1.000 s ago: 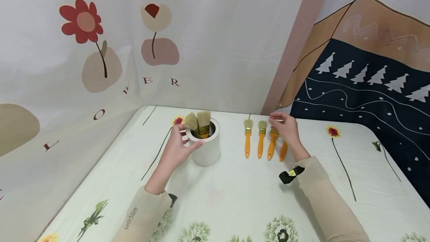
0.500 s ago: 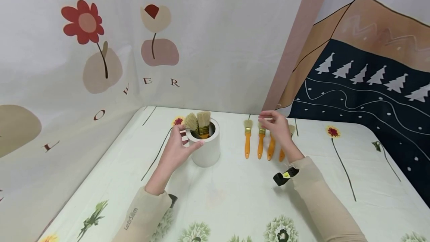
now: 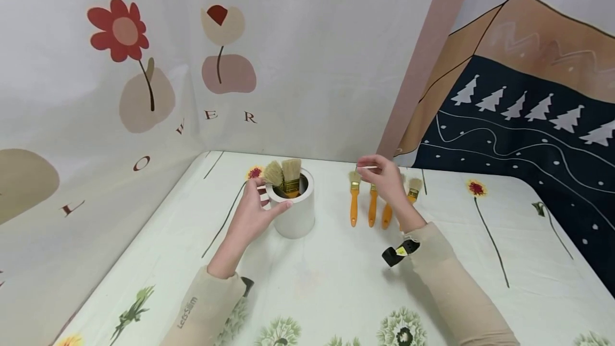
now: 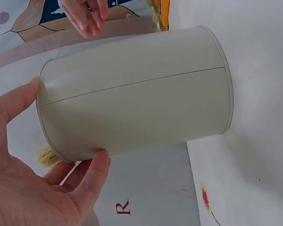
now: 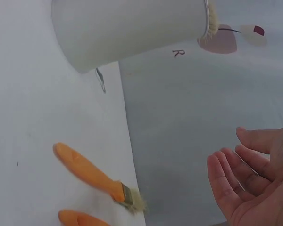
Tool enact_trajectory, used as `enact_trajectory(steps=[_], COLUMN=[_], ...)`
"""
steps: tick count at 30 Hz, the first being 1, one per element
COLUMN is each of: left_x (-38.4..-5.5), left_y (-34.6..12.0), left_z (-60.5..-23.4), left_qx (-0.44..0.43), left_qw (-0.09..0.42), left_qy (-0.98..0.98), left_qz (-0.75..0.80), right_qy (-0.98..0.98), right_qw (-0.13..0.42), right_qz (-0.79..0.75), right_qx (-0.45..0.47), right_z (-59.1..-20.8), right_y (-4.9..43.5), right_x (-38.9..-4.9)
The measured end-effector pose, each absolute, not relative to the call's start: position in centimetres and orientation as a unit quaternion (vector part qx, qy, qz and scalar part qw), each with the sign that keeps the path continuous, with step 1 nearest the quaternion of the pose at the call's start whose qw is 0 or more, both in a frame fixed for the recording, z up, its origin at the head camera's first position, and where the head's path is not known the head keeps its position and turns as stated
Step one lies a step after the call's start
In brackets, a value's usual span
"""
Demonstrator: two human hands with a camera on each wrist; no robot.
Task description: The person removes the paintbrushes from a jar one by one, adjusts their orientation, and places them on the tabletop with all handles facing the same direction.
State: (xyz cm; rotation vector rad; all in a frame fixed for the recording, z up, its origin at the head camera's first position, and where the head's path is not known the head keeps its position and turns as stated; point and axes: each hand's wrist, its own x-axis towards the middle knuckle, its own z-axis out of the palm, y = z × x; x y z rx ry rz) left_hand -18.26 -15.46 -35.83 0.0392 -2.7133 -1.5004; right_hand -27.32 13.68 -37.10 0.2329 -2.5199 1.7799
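Note:
A white cylindrical container (image 3: 295, 221) stands upright on the table, with two bristle paintbrushes (image 3: 291, 171) leaning out of its open top. My left hand (image 3: 250, 212) grips it near the rim, thumb on one side and fingers on the other, as the left wrist view also shows. Several orange-handled paintbrushes lie in a row to the right, bristles pointing away; the leftmost paintbrush (image 3: 354, 204) shows almost fully. Over that row hovers my right hand (image 3: 386, 180), fingers loosely bent and holding nothing in the right wrist view. It partly hides the paintbrushes beneath it.
A flower-printed white cloth (image 3: 307, 282) covers the table. Behind it hangs a pale curtain (image 3: 312, 68) with printed flowers and letters, and a dark tree-patterned cloth (image 3: 519, 132) hangs at the right.
My right hand has moved left along the row of paintbrushes, uncovering the rightmost one's bristles. The left hand, the container and the paintbrushes stay where they were.

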Motion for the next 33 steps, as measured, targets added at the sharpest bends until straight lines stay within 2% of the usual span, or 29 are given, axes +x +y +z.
enact_trajectory(steps=[33], left_x=[-18.3], left_y=[-15.4], left_z=[-35.9], left_qx=[0.013], left_qw=[0.022], left_qy=[-0.875], left_qz=[-0.483], right_qy=[-0.794], right_qw=[0.028], right_qz=[0.583], right_qx=[0.170], right_z=[-35.3], right_y=[7.3], right_x=[-26.4])
